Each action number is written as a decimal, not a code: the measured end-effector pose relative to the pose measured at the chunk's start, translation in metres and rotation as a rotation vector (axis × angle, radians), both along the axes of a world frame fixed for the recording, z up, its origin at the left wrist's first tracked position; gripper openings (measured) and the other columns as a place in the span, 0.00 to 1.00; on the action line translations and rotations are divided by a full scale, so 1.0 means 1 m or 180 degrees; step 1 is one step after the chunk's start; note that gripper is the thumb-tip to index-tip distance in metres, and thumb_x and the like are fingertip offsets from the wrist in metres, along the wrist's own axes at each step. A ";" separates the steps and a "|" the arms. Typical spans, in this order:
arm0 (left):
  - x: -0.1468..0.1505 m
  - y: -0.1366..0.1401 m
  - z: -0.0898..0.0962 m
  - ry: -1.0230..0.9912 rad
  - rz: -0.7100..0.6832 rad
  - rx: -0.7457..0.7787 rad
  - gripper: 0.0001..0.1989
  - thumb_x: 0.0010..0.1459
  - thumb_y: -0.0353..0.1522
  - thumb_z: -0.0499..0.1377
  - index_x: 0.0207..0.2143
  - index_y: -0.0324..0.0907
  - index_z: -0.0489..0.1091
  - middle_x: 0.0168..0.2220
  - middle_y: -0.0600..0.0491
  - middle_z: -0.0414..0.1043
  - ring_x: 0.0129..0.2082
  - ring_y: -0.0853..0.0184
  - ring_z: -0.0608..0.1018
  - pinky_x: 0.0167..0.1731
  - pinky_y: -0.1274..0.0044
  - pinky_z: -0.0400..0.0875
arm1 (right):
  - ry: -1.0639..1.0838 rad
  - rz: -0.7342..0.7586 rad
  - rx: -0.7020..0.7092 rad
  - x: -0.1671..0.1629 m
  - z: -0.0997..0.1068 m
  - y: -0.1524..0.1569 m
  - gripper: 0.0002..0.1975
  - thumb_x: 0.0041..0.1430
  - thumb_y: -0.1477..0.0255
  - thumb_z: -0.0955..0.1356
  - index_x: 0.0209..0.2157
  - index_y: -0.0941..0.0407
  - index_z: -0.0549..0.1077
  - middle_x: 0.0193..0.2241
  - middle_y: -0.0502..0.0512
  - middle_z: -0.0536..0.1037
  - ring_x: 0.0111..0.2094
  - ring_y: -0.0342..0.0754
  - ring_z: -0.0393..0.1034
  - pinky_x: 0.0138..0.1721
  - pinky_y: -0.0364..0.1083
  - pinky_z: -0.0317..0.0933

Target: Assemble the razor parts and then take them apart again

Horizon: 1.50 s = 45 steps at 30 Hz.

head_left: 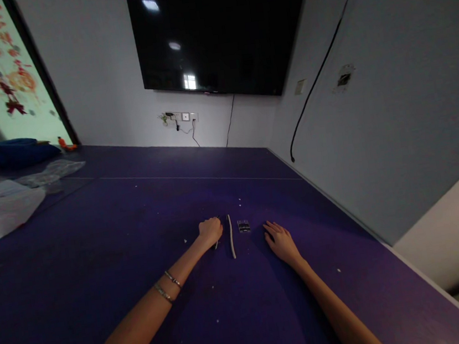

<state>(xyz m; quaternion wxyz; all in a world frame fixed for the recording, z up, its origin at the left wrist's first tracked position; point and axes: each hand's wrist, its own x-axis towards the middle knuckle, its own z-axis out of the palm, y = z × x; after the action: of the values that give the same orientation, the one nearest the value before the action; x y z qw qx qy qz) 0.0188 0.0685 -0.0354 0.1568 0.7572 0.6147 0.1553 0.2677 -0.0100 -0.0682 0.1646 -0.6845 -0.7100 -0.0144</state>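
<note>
My left hand [210, 232], closed in a fist, rests on the purple tabletop just left of a short pale cable piece [231, 237]. A thin dark object with a light edge [216, 245] pokes out beneath the fist; the hand covers most of it and its kind does not show. Right of the cable lies a small flat, dark and silvery piece [243, 226], apart from both hands. My right hand [280, 241] lies palm down on the table farther right, fingers stretched out and a little bent, holding nothing.
The purple table [169, 330] reaches the wall, with small white scraps scattered over it. Clear plastic bags [3, 208] and a dark blue cloth-like bundle [13, 153] lie at the left. A black cable [316, 75] hangs along the right wall. A television [221, 33] hangs ahead.
</note>
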 end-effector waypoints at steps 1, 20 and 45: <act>-0.002 0.001 0.000 -0.0071 -0.0006 -0.0016 0.11 0.54 0.34 0.53 0.32 0.37 0.72 0.38 0.37 0.73 0.42 0.50 0.74 0.41 0.63 0.63 | 0.0001 0.0004 0.0008 0.000 0.000 0.000 0.22 0.60 0.68 0.56 0.53 0.55 0.65 0.56 0.54 0.63 0.58 0.51 0.52 0.55 0.52 0.47; -0.046 -0.003 -0.002 -0.4368 0.0791 -0.1531 0.09 0.54 0.35 0.51 0.26 0.37 0.62 0.16 0.56 0.65 0.09 0.78 0.60 0.08 0.85 0.49 | 0.0014 0.0028 0.0027 0.002 -0.002 0.001 0.22 0.60 0.67 0.55 0.53 0.55 0.65 0.56 0.56 0.63 0.58 0.52 0.52 0.55 0.53 0.47; -0.035 -0.008 0.003 -0.3628 0.0895 -0.2416 0.16 0.61 0.39 0.41 0.23 0.42 0.54 0.11 0.63 0.49 0.07 0.78 0.52 0.11 0.84 0.42 | -0.0055 0.0072 0.0105 0.003 -0.004 0.003 0.22 0.60 0.67 0.55 0.53 0.56 0.65 0.55 0.56 0.64 0.57 0.52 0.53 0.55 0.52 0.48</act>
<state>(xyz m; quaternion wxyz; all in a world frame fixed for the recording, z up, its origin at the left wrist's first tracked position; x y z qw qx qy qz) -0.0158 0.0602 -0.0320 0.6870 0.3638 0.5406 0.3216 0.2709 -0.0073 -0.0721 0.1698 -0.6735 -0.7188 -0.0302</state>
